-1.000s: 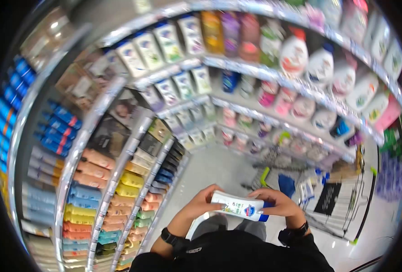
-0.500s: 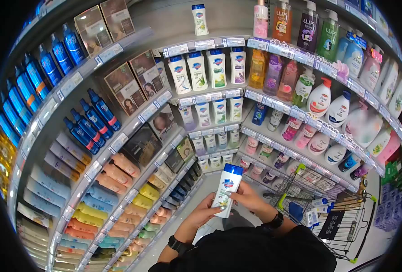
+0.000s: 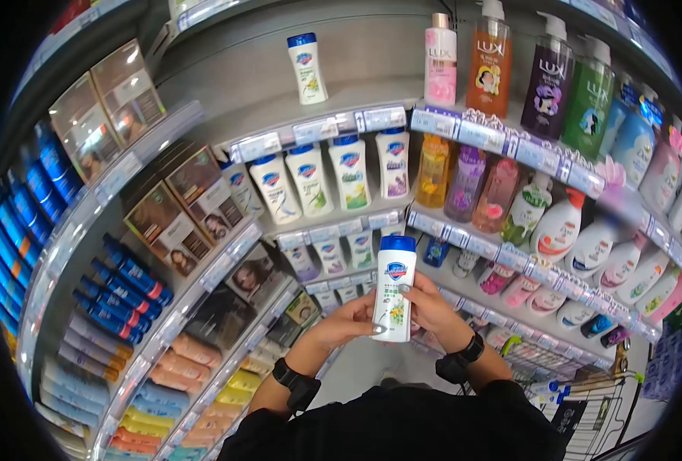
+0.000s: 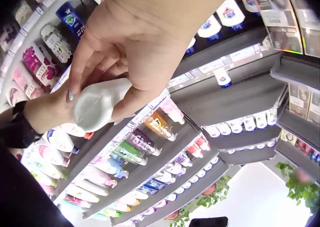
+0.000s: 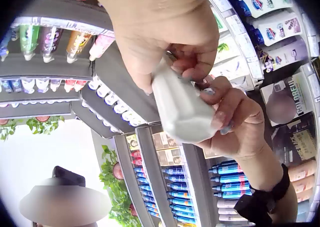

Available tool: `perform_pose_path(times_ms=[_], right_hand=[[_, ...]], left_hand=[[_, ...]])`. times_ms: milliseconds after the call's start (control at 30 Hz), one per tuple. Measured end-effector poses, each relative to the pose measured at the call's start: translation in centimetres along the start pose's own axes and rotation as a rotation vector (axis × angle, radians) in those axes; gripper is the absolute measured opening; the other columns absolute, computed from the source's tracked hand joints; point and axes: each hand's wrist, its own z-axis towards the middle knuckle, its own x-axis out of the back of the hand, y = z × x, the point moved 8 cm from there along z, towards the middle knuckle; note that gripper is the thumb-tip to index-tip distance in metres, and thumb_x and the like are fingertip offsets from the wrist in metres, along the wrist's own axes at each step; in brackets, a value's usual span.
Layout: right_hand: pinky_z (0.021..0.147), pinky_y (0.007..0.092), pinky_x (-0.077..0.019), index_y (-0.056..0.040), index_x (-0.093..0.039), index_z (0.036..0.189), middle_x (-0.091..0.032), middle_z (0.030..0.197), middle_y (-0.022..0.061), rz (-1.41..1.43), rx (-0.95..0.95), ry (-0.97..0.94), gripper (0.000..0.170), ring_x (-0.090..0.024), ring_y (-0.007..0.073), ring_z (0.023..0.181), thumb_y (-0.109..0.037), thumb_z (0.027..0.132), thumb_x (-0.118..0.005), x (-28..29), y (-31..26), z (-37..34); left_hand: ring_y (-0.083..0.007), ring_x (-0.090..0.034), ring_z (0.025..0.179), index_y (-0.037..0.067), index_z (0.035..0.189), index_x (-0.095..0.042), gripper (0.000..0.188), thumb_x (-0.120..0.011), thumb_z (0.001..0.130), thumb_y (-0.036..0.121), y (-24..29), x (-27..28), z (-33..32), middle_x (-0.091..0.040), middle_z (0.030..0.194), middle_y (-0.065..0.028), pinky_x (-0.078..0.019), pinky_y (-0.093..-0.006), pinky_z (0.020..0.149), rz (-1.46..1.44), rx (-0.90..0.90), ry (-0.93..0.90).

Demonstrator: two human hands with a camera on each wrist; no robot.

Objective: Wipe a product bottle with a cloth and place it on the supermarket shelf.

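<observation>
A white body wash bottle (image 3: 394, 296) with a blue cap is held nearly upright before the chest, its printed front facing the head camera. My left hand (image 3: 346, 321) grips its lower left side, thumb across the front near the base. On the other side my right hand (image 3: 432, 309) holds it around the middle, thumb on the label's edge. The left wrist view shows the bottle's pale base (image 4: 93, 112) beneath the left hand (image 4: 135, 47). From the right wrist, the white bottle (image 5: 182, 107) sits between the right hand (image 5: 170, 42) and the left hand (image 5: 240, 119).
A similar white bottle (image 3: 308, 69) stands alone on the upper shelf (image 3: 356, 107). Rows of white bottles (image 3: 309, 180) line the shelf below. Pump bottles (image 3: 489, 65) fill the right shelves, and boxes and blue bottles (image 3: 126, 280) the left. A wire shopping cart (image 3: 595, 407) stands at lower right.
The bottle has turned from lying sideways to upright and risen in both hands. The head view has tilted up toward the shelves, and the cart has shifted lower in view.
</observation>
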Motion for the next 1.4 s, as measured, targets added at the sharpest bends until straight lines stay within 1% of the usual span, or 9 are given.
perform_pose_path(times_ms=[267, 433, 533, 567, 667, 933, 1100, 1233, 1400], right_hand=[[0.087, 0.041, -0.0472, 0.0015, -0.034, 0.127, -0.053, 0.114, 0.0195, 0.097, 0.053, -0.068, 0.049, -0.055, 0.0289, 0.105, -0.02, 0.086, -0.053, 0.0, -5.0, 6.6], [0.051, 0.0233, -0.0427, -0.0028, -0.044, 0.119, -0.06, 0.094, 0.0082, 0.315, -0.13, 0.052, 0.04, -0.055, 0.0094, 0.065, -0.024, 0.087, -0.053, -2.1, -6.1, 9.4], [0.09, 0.0343, -0.0429, 0.0052, -0.038, 0.125, -0.059, 0.094, 0.0167, 0.591, -0.159, -0.269, 0.055, -0.059, 0.0206, 0.089, -0.035, 0.088, -0.047, -1.5, -4.0, 11.2], [0.09, 0.0341, -0.0427, 0.0053, -0.04, 0.123, -0.06, 0.092, 0.0161, 0.745, -0.138, -0.425, 0.054, -0.059, 0.02, 0.088, -0.035, 0.088, -0.046, -2.2, -4.1, 11.8], [0.091, 0.0338, -0.0423, 0.0046, -0.045, 0.119, -0.059, 0.097, 0.0134, 0.433, -0.214, 0.047, 0.052, -0.058, 0.0199, 0.092, -0.038, 0.088, -0.045, -0.7, -3.0, 12.0], [0.093, 0.034, -0.041, -0.004, -0.036, 0.125, -0.049, 0.12, 0.0124, 0.108, -0.102, 0.211, 0.043, -0.049, 0.0209, 0.111, -0.021, 0.088, -0.05, 0.1, -2.5, 13.3], [0.087, 0.0333, -0.0437, -0.0068, -0.033, 0.124, -0.05, 0.116, 0.0125, 0.912, -0.27, -0.074, 0.048, -0.051, 0.0208, 0.106, -0.014, 0.083, -0.058, -2.6, -2.3, 14.1], [0.078, 0.0342, -0.0464, -0.0055, -0.042, 0.115, -0.055, 0.102, 0.0113, 0.681, -0.305, 0.13, 0.043, -0.056, 0.0212, 0.093, -0.027, 0.082, -0.058, -2.7, -1.5, 13.9], [0.066, 0.0311, -0.0484, -0.0032, -0.046, 0.109, -0.058, 0.088, 0.011, 0.152, -0.06, 0.353, 0.044, -0.059, 0.0202, 0.08, -0.031, 0.079, -0.063, -1.0, -3.4, 14.0]], left_hand=[[-0.0289, -0.06, 0.093, 0.002, 0.135, -0.022, 0.078, -0.066, 0.072, 0.014, 6.5, 1.5, 4.7, -0.053, 0.115, -0.0172, -0.0541, -0.0392, 0.07, -0.198, -0.104, -0.084], [-0.0264, -0.061, 0.065, -0.003, 0.125, -0.037, 0.067, -0.059, 0.074, 0.034, 8.1, 2.5, 5.5, -0.058, 0.095, -0.0201, -0.0484, -0.0331, 0.051, -0.509, -0.068, -0.208], [-0.0224, -0.056, 0.058, 0.0, 0.121, -0.044, 0.059, -0.052, 0.081, 0.043, 8.1, 3.0, 5.5, -0.06, 0.089, -0.0201, -0.0401, -0.0295, 0.045, -0.742, -0.009, -0.239], [-0.0225, -0.056, 0.058, 0.001, 0.121, -0.044, 0.058, -0.05, 0.082, 0.043, 8.3, 3.4, 5.7, -0.06, 0.09, -0.02, -0.0399, -0.0292, 0.045, -0.745, -0.013, -0.225], [-0.0194, -0.053, 0.055, 0.003, 0.12, -0.046, 0.057, -0.046, 0.084, 0.047, 8.3, 4.7, 5.7, -0.059, 0.086, -0.0179, -0.039, -0.027, 0.046, -0.762, 0.004, -0.118], [-0.0226, -0.059, 0.065, 0.003, 0.122, -0.042, 0.054, -0.044, 0.087, 0.044, 9.4, 7.0, 5.3, -0.06, 0.096, -0.0199, -0.0422, -0.0284, 0.047, -0.844, -0.016, -0.096], [-0.0222, -0.058, 0.062, 0.0, 0.122, -0.041, 0.056, -0.045, 0.086, 0.043, 9.6, 7.4, 5.4, -0.06, 0.096, -0.0213, -0.0424, -0.0281, 0.048, -0.727, -0.026, -0.178], [-0.0223, -0.059, 0.063, -0.001, 0.12, -0.044, 0.053, -0.046, 0.086, 0.04, 10.1, 7.7, 5.3, -0.061, 0.094, -0.0209, -0.0442, -0.0286, 0.051, -0.7, -0.051, -0.227], [-0.026, -0.063, 0.079, -0.004, 0.12, -0.042, 0.06, -0.061, 0.077, 0.033, 11.2, 9.5, 5.0, -0.06, 0.097, -0.0174, -0.0512, -0.0366, 0.068, 0.123, -0.06, -0.008]])
